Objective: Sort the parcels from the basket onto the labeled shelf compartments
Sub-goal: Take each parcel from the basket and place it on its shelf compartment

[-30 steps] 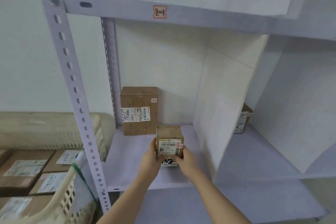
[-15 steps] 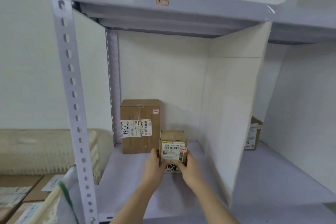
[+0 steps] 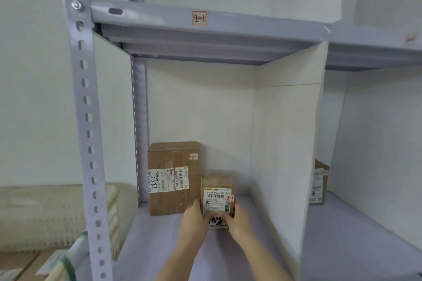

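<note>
The left hand (image 3: 193,221) and right hand (image 3: 240,220) clasp the small parcel (image 3: 217,196) between them, one on each side. The fingers curl round its lower front corners and the thumbs lie along its side faces. The hands are only as far apart as the box is wide. Its front label carries a barcode and a small red-edged sticker reading 2-1. The hands hide its bottom edge, so whether it sits on the shelf board (image 3: 159,248) or just above it cannot be told.

The parcel is near the middle of the compartment, closer to the back wall than to the front edge. Just beside it on the left, a larger parcel (image 3: 173,178) stands upright in the back left corner, with its own 2-1 sticker. A white divider panel (image 3: 283,155) closes the compartment on the right. The beam above bears the tag 2-1 (image 3: 199,18). Beyond the divider, another parcel (image 3: 319,182) stands in the next compartment. At lower left, outside the upright post (image 3: 86,121), is the cream basket (image 3: 45,214).
</note>
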### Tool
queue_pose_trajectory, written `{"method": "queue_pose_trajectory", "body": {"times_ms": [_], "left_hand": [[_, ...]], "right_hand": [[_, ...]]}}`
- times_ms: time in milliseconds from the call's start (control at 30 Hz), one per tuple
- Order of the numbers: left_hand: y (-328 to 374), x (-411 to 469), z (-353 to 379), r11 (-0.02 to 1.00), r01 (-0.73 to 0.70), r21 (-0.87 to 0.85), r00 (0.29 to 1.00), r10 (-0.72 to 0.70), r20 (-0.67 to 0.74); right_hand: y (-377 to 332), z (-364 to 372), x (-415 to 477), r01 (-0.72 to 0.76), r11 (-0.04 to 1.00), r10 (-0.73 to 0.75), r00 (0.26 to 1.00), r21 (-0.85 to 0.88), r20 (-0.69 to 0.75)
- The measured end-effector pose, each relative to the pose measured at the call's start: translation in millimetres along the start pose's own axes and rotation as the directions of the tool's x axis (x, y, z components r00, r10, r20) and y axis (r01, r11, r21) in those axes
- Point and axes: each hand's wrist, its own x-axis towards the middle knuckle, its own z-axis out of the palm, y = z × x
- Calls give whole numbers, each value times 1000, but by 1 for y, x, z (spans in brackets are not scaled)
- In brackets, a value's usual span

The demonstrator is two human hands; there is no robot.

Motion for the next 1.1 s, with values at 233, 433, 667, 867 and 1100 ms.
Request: {"method": "queue_pose_trajectory", "body": {"times_ms": [233, 433, 667, 867, 1100], "left_hand": [[3, 9, 4, 999, 34, 5, 999, -34, 12], [1, 17, 11, 997, 17, 70, 999, -15, -35], [12, 26, 12, 943, 63, 327, 997, -44, -65], [13, 31, 23, 962, 134, 238, 991, -123, -60], [14, 39, 33, 957, 218, 192, 976, -209, -66]], "right_hand": [[-1, 0, 12, -3, 1000, 3, 1000, -16, -3], [6, -1, 31, 10, 998, -7, 999, -62, 38], [2, -5, 35, 46, 997, -44, 998, -61, 34], [3, -2, 46, 18, 998, -17, 999, -52, 28], [3, 1, 65, 19, 999, -17, 998, -41, 61]]}}
